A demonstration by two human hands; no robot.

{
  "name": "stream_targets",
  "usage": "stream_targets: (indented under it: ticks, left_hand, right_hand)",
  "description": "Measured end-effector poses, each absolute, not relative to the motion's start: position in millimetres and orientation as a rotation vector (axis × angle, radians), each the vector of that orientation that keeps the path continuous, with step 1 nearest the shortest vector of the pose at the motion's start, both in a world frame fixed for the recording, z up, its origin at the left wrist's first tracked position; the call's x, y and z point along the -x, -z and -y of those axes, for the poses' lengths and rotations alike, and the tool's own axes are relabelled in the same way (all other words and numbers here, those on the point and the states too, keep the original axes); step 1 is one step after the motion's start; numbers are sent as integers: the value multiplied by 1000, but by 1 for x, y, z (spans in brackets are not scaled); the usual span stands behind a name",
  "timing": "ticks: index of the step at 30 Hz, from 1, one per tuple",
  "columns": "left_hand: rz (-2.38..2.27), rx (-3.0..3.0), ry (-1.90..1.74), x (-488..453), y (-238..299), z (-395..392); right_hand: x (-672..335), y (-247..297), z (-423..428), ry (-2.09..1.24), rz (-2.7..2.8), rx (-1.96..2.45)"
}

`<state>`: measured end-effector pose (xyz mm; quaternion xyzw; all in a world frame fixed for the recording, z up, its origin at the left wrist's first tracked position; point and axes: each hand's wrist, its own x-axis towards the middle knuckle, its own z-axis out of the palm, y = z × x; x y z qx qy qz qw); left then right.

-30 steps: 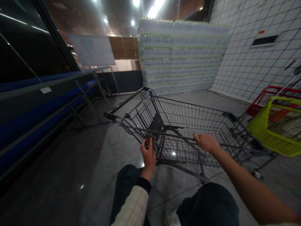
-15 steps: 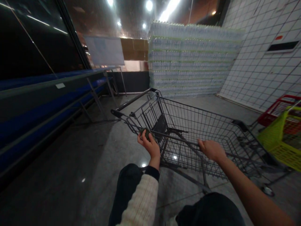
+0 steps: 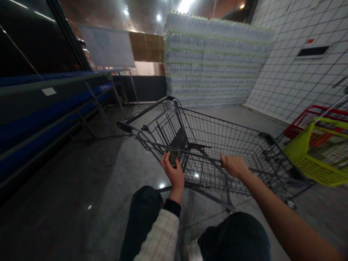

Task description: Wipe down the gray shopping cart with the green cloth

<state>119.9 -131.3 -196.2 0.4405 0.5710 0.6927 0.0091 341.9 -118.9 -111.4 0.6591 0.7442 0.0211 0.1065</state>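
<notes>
A dark metal shopping cart (image 3: 148, 109) stands sideways in front of me, its handle toward the left. My left hand (image 3: 175, 175) has its fingers closed around a small dark green pad (image 3: 173, 158), held against the near upper rail of the cart close to the child-seat end. Whether the pad is a sponge or a folded cloth I cannot tell. Farther right along that same rail, my right hand (image 3: 236, 166) is wrapped around the bar. Behind the wire mesh, the cart's basket shows nothing but the floor through it.
Yellow-green (image 3: 320, 159) and red (image 3: 296, 125) shopping baskets sit at the right. A tall stack of bottled water (image 3: 217, 65) rises behind the cart, beside a white tiled wall (image 3: 296, 76). Along the left runs a metal rack with blue shelves (image 3: 54, 112). My bent knees are close below the cart.
My left hand has slid the green pad rightward along the rail, away from the handle. My right hand keeps its hold on the rail. The view has shifted slightly.
</notes>
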Motion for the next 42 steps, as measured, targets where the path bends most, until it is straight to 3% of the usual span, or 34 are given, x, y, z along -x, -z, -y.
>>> stream_targets:
  ticks: [10, 15, 18, 25, 33, 39, 42]
  left_hand:
    - [-1576, -1981, -1602, -143, 269, 152]
    - [-1611, -1904, -1977, -137, 222, 143]
    - [-1611, -2064, -2000, -141, 211, 126]
    - [-1600, -2455, -1311, -133, 281, 134]
    - [-1581, -2243, -1811, -164, 236, 130]
    - [-1618, -2410, -1174, -149, 297, 140]
    - [-1729, -2311, -1141, -127, 317, 154]
  right_hand:
    - [-304, 110, 107, 169, -2327, -2114]
    - [-305, 106, 106, 111, -2328, -2052]
    - [-303, 101, 105, 152, -2301, -2032]
    - [-303, 98, 103, 159, -2321, -1994]
    - [-305, 101, 100, 205, -2340, -1976]
    - [-308, 99, 97, 324, -2341, -1930]
    - [-308, 101, 96, 340, -2342, -1947]
